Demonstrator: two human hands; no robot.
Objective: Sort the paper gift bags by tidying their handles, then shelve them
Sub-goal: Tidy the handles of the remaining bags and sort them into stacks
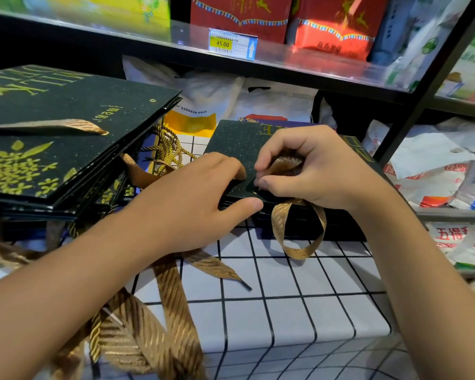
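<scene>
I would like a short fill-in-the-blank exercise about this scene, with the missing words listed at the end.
1. The right hand pinches a bunched ribbon handle of ____ colour.
2. The left hand presses on the small dark bag, which lies on a cloth with a ____ pattern.
3. The yellow price tag on the shelf edge reads ____.
4. The large stack of dark bags lies to the ____ of both hands.

Missing words: gold; grid; 45.00; left

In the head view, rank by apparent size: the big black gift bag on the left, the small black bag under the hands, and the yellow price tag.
1. Big black gift bag, though nearer the camera.
2. Small black bag, partly hidden by the hands.
3. Yellow price tag.
</scene>
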